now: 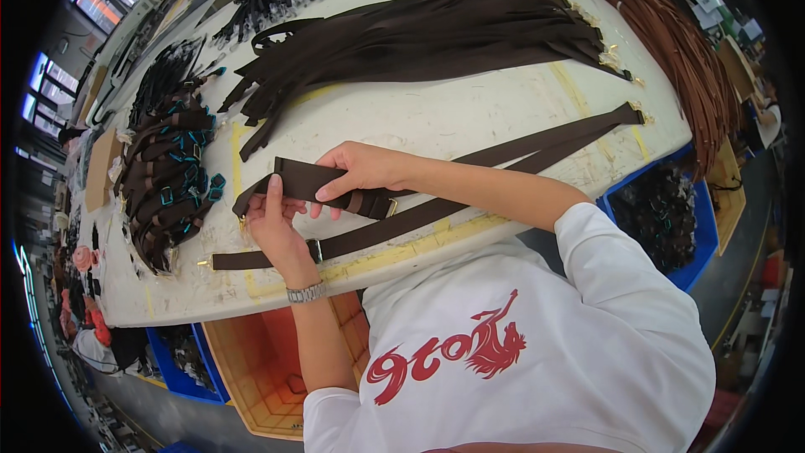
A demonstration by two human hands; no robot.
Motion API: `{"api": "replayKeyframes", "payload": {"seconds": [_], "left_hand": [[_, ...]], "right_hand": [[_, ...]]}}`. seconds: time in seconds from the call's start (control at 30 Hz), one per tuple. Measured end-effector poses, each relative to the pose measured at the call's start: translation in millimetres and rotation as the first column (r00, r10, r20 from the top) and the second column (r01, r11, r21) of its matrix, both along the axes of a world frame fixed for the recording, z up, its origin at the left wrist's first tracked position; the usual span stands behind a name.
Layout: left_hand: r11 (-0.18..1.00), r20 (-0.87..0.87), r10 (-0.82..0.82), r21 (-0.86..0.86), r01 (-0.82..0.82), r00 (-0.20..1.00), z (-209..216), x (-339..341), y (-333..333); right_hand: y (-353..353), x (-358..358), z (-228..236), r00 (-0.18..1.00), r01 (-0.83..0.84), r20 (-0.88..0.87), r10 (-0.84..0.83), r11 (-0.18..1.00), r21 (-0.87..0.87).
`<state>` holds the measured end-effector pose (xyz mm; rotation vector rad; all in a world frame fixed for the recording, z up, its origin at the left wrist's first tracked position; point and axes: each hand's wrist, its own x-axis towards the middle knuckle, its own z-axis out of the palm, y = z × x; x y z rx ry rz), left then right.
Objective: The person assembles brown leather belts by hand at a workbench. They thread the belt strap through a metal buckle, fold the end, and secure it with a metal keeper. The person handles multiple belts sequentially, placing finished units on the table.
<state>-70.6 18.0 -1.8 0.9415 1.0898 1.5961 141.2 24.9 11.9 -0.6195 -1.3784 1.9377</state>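
Observation:
Between my two hands is a dark brown strap [312,176], its end folded over into flat layers. My right hand [362,169] pinches the folded part from above, thumb on top. From below, my left hand [275,216] grips the fold's left end with its fingertips. A gold buckle [392,207] and a lighter brown loop sit on the strap just right of my fingers. A long strap length [394,231] lies along the near table edge, with a dark slider near my left wrist and a gold clip at its left tip. The far bend ends at gold hardware [639,111].
A large pile of dark straps [419,33] lies across the far table. To the left are bundled straps with teal pieces [172,176]; brown cords [646,25] hang over the right edge. A blue bin [706,226] stands at right, an orange crate [235,369] below the near edge.

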Motion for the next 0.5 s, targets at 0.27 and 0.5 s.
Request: {"api": "replayKeyframes", "payload": {"seconds": [0.27,0.5], "left_hand": [[1.000,0.013,-0.016,-0.012,0.016,1.000,1.4,1.0,-2.3],[0.999,0.018,-0.029,-0.017,0.029,0.999,0.9,1.1,-3.1]], "right_hand": [[0.0,-0.3,-1.7,1.000,-0.003,0.019,0.002,1.000,0.005],[-0.5,-1.2,-2.5,1.000,0.017,0.019,-0.017,1.000,0.001]]}}
